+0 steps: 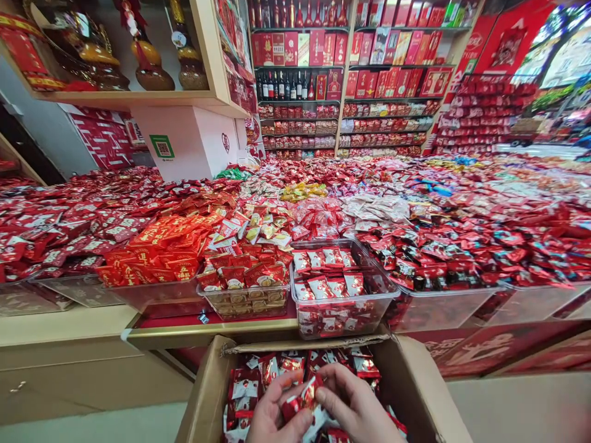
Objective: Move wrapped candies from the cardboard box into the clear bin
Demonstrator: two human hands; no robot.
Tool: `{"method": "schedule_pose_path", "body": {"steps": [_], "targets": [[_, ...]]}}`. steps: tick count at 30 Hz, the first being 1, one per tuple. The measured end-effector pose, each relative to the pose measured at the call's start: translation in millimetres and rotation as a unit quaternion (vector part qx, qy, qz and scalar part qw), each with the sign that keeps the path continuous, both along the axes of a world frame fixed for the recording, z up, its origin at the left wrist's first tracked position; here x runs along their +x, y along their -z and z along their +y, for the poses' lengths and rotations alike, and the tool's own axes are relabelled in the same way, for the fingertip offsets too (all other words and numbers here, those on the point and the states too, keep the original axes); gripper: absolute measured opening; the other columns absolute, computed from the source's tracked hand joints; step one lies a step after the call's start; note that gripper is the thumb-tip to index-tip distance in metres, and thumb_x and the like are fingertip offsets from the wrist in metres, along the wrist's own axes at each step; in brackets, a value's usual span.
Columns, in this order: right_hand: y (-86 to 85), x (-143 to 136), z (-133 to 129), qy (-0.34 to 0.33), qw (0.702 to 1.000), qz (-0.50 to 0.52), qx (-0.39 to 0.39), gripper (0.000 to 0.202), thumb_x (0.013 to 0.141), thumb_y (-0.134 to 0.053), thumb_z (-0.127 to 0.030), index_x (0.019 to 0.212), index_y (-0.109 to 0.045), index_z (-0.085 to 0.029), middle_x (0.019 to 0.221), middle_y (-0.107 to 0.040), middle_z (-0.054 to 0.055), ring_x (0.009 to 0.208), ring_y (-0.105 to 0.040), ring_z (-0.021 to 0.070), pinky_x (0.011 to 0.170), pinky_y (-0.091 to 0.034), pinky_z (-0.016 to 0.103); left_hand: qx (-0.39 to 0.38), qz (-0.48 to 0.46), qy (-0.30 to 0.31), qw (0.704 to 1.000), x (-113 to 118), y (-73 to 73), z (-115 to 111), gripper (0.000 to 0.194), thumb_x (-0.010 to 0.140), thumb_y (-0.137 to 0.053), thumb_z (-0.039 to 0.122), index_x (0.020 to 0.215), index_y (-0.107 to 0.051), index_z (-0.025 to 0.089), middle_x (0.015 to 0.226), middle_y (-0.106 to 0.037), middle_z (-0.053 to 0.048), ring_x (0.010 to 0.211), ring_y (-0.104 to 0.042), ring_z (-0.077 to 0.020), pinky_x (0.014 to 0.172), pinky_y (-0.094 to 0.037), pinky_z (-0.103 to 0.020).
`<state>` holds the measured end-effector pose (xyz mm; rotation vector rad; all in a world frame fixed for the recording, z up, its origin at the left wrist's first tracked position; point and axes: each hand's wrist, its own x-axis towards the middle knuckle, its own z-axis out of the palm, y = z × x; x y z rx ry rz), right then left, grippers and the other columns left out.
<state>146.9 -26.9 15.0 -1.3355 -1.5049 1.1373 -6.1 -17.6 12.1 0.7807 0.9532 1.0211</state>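
My left hand [273, 413] and my right hand [354, 406] are down inside an open cardboard box [418, 387] at the bottom of the view. Both grip a bunch of small red-and-white wrapped candies [302, 397] between the fingers. More of the same candies [258, 375] fill the box around my hands. Just beyond the box, a clear plastic bin [341, 311] on the counter edge is partly filled with matching red-and-white candy packets.
The counter holds several clear bins heaped with red wrapped sweets, one with orange-red packets [161, 246] and one with dark-and-red candies [443, 252]. Shelves of red gift boxes and bottles [300, 80] stand behind. A wooden shelf with gourd-shaped jars [148, 61] is at upper left.
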Motion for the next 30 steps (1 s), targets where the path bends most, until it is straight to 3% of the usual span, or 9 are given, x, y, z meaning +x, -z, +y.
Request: {"method": "schedule_pose_path", "body": {"steps": [2,5,9,12,15,19,25,28,30], "targets": [[1.9,3,1,0.031,0.990,0.117,-0.075,0.029,0.076,-0.047,-0.045,0.065,-0.047,-0.017,0.048,-0.040,-0.006,0.043,-0.038,0.0078,0.041,-0.032,0.019,0.024,0.023,-0.011,0.999,11,-15.1,5,0.046,0.054,-0.073,0.022,0.095,-0.053,0.019,0.090,-0.066,-0.007,0.083,-0.060,-0.0189,0.074,-0.046,-0.029],[-13.2,10,4,0.083,0.966,0.225,-0.097,0.030,0.072,-0.054,-0.045,0.063,-0.045,-0.017,0.049,-0.038,-0.008,0.043,-0.035,0.0059,0.042,-0.029,0.018,0.015,-0.006,-0.013,1.000,21,-30.7,13,0.038,0.057,-0.072,0.018,0.091,-0.054,0.017,0.084,-0.065,-0.004,0.079,-0.059,-0.0147,0.074,-0.045,-0.027],[-27.3,12,5,0.101,0.940,0.310,-0.097,0.026,0.072,-0.057,-0.040,0.064,-0.048,-0.017,0.053,-0.042,-0.006,0.047,-0.036,0.0062,0.046,-0.031,0.018,-0.014,-0.046,-0.038,0.998,27,-38.6,17,0.026,0.057,-0.072,0.018,0.080,-0.058,0.014,0.077,-0.065,-0.002,0.074,-0.059,-0.0134,0.072,-0.045,-0.026],[-26.4,10,5,0.110,0.933,0.330,-0.089,0.024,0.072,-0.057,-0.038,0.065,-0.049,-0.017,0.055,-0.043,-0.006,0.048,-0.036,0.0062,0.046,-0.032,0.018,-0.020,-0.061,-0.034,0.997,27,-40.1,16,0.033,0.061,-0.070,0.020,0.091,-0.058,0.017,0.082,-0.065,-0.002,0.078,-0.058,-0.0126,0.076,-0.043,-0.025],[-24.4,8,5,0.110,0.942,0.306,-0.084,0.023,0.072,-0.057,-0.038,0.067,-0.051,-0.017,0.058,-0.046,-0.005,0.050,-0.042,0.0070,0.048,-0.036,0.019,-0.006,-0.048,0.001,0.999,25,-42.1,17,0.028,0.067,-0.065,0.024,0.095,-0.058,0.018,0.083,-0.066,-0.001,0.081,-0.058,-0.0131,0.077,-0.042,-0.025],[-24.1,3,4,0.100,0.955,0.262,-0.095,0.027,0.070,-0.057,-0.044,0.068,-0.050,-0.017,0.047,-0.047,-0.006,0.041,-0.045,0.0076,0.040,-0.033,0.018,-0.013,-0.051,0.008,0.999,24,-45.3,16,0.014,0.070,-0.062,0.028,0.075,-0.061,0.015,0.071,-0.067,-0.002,0.073,-0.060,-0.0159,0.069,-0.044,-0.027],[-16.2,0,3,0.136,0.950,0.267,-0.087,0.028,0.071,-0.056,-0.045,0.066,-0.047,-0.019,0.047,-0.048,-0.006,0.040,-0.046,0.0075,0.038,-0.035,0.017,-0.045,-0.040,-0.012,0.998,25,-33.6,14,0.028,0.061,-0.068,0.035,0.081,-0.058,0.017,0.070,-0.067,-0.002,0.057,-0.058,-0.0110,0.050,-0.042,-0.020],[-11.0,6,0,0.141,0.973,0.181,0.009,0.017,0.075,-0.054,-0.036,0.077,-0.050,-0.019,0.063,-0.056,-0.001,0.053,-0.053,0.0100,0.047,-0.045,0.019,-0.053,0.009,-0.036,0.998,20,-25.9,15,0.029,0.055,-0.072,0.034,0.070,-0.057,0.015,0.058,-0.064,0.001,0.046,-0.053,-0.0075,0.044,-0.040,-0.018],[-9.2,13,-2,0.109,0.983,0.059,0.137,0.028,0.075,-0.054,-0.031,0.100,-0.047,-0.021,0.093,-0.060,0.008,0.077,-0.058,0.0159,0.061,-0.050,0.024,-0.057,0.029,-0.039,0.997,15,-23.7,16,0.030,0.053,-0.073,0.034,0.066,-0.056,0.014,0.052,-0.063,0.003,0.042,-0.052,-0.0066,0.041,-0.038,-0.016]]}}
